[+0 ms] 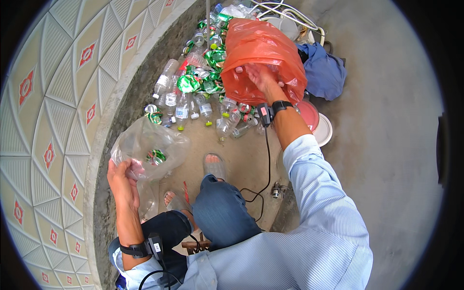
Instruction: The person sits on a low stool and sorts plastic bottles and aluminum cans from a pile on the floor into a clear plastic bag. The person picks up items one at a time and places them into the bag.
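Observation:
My left hand [123, 176] grips the edge of a clear plastic bag [150, 147] that holds a crushed green can [156, 156]. My right hand [261, 77] is stretched forward and clutches an orange plastic bag [261, 50], held over a pile of clear plastic bottles [193, 104] and crushed green cans [203, 77] on the concrete ground. A small white cap [239, 69] shows at the orange bag's edge near my fingers. Both wrists wear black bands with a small device and cable.
A tiled wall with red diamond patterns [53, 121] curves along the left, with a grey kerb [104, 140] beside the pile. A blue cloth [323, 72], white cables [290, 17], a red and a white lid [316, 123] lie at right. My sandalled feet [215, 166] are below the pile.

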`<state>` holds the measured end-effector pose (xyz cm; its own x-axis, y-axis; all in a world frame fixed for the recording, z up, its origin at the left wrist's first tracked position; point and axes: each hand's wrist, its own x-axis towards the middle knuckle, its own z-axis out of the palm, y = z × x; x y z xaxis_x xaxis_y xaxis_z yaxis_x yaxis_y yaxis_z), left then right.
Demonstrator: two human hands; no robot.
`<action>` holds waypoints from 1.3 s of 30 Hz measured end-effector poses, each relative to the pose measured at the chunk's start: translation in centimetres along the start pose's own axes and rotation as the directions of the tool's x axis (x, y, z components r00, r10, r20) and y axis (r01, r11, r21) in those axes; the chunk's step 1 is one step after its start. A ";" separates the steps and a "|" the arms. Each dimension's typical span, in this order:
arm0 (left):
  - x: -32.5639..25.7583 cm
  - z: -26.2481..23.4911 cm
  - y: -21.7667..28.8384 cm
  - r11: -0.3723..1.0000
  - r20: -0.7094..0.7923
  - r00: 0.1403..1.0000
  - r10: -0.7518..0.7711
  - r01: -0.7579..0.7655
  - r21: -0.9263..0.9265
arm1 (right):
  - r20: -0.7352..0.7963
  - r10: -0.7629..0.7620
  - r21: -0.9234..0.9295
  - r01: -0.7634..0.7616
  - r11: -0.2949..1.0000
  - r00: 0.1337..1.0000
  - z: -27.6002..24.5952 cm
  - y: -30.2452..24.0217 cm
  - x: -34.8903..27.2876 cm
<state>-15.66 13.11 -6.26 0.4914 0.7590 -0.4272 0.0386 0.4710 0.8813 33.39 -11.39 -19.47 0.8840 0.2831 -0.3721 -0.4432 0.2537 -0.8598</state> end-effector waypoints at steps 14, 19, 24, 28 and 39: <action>-0.2 -1.7 0.3 0.999 -0.002 1.000 0.017 -0.017 -0.035 | 0.110 0.173 -0.024 -0.172 0.985 0.979 -7.1 6.1 -9.7; -0.4 -3.4 0.6 0.999 -0.040 0.999 0.018 -0.019 -0.026 | -0.071 0.453 -0.099 -0.458 0.883 0.889 -12.3 13.0 -15.2; -0.5 -4.6 0.8 1.000 -0.062 0.998 0.016 -0.016 0.007 | -0.169 0.595 -0.280 -0.617 0.736 0.786 -13.5 18.2 -17.3; -0.3 -4.9 0.7 1.000 -0.048 0.999 0.014 -0.013 0.016 | -0.300 0.368 -0.390 -0.465 0.795 0.880 -13.0 19.2 -14.6; -0.8 -3.9 1.3 0.999 -0.096 0.995 0.017 -0.014 0.035 | -0.334 -0.021 -0.656 -0.217 0.723 0.942 -12.0 17.2 -4.3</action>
<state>-19.44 14.87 -5.57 0.4060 0.8066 -0.4296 0.0619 0.4447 0.8935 23.78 -19.30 -36.87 0.8918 -0.0475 -0.4498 -0.4143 -0.4852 -0.7700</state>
